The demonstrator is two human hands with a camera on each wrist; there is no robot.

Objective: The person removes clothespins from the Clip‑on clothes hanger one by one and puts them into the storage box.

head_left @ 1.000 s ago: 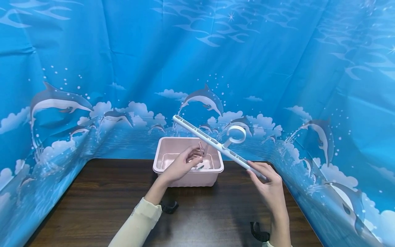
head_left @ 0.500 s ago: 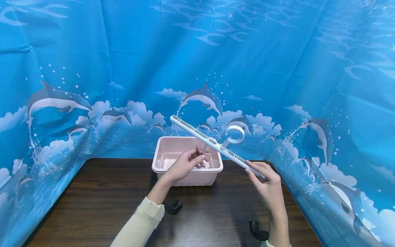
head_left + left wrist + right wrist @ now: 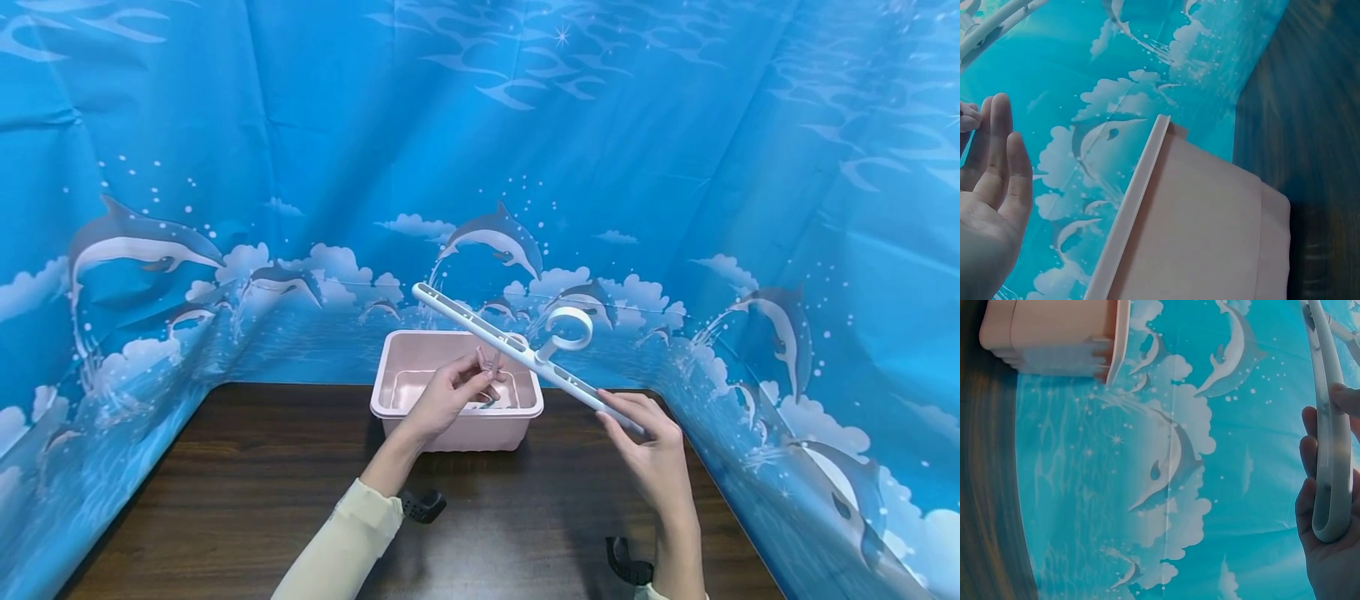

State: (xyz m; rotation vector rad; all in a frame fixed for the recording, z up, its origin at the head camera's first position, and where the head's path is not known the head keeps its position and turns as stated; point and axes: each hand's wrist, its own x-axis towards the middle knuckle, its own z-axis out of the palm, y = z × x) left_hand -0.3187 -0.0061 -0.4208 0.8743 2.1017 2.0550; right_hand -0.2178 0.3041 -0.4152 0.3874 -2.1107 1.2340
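Observation:
In the head view my left hand (image 3: 447, 393) pinches a small pink clothespin (image 3: 485, 358), its two prongs pointing up, over the bin and just below a white hanger bar (image 3: 480, 327). My right hand (image 3: 651, 442) grips that bar by its lower right end, between thumb and fingers. The bar slants up to the left and carries a round open hook (image 3: 573, 343) near its middle. The right wrist view shows the hanger's rounded slotted end (image 3: 1333, 512) against the palm. In the left wrist view the outer fingers (image 3: 1000, 134) are extended, and the clothespin is largely out of frame.
A pale pink plastic bin (image 3: 457, 433) stands at the back of the dark wooden table (image 3: 495, 517), behind the left hand. Something small and green (image 3: 487, 403) shows inside it. A blue dolphin-print curtain (image 3: 337, 167) encloses the table's back and sides.
The left wrist has shifted slightly right and its fingers have readjusted around the clothespin. The hanger has drifted a little to the left, still gripped by the right hand.

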